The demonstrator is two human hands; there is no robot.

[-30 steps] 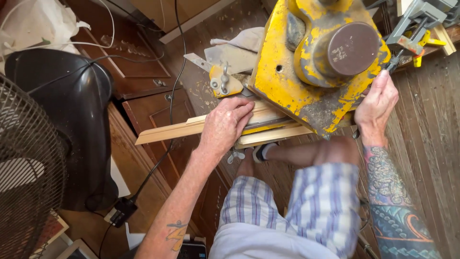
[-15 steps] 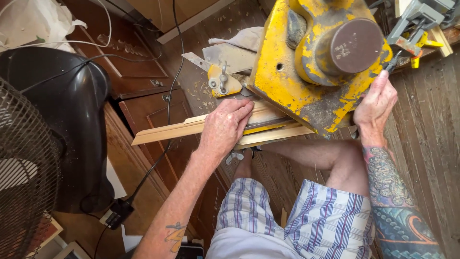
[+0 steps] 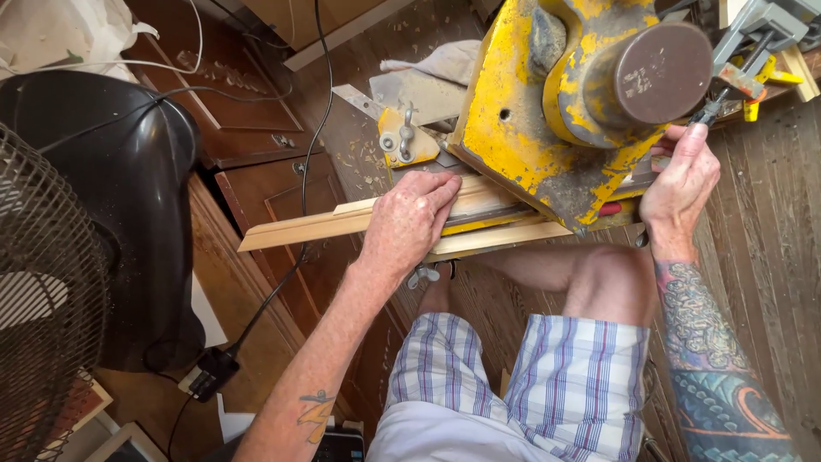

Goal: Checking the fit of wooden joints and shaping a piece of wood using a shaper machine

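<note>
A worn yellow miter saw (image 3: 547, 128) with a round brown motor cap (image 3: 654, 73) sits on a wooden surface in front of me. A long pale strip of wood moulding (image 3: 308, 225) lies across the saw's base and sticks out to the left. My left hand (image 3: 410, 218) presses flat on the moulding just left of the blade housing. My right hand (image 3: 680, 184) is at the right side of the saw, fingers curled on its handle area under the motor. My bare knee and plaid shorts (image 3: 530, 376) are below.
A black fan housing (image 3: 120, 214) and wire fan grille (image 3: 38, 299) stand at the left. Dark wood cabinets (image 3: 256, 180) with cords run below the moulding. A grey and yellow clamp (image 3: 753, 51) lies at top right. A power strip (image 3: 209, 374) lies on the floor.
The view has shifted slightly. Both hands stay in place on the moulding and the saw; my knee has moved to the right.
</note>
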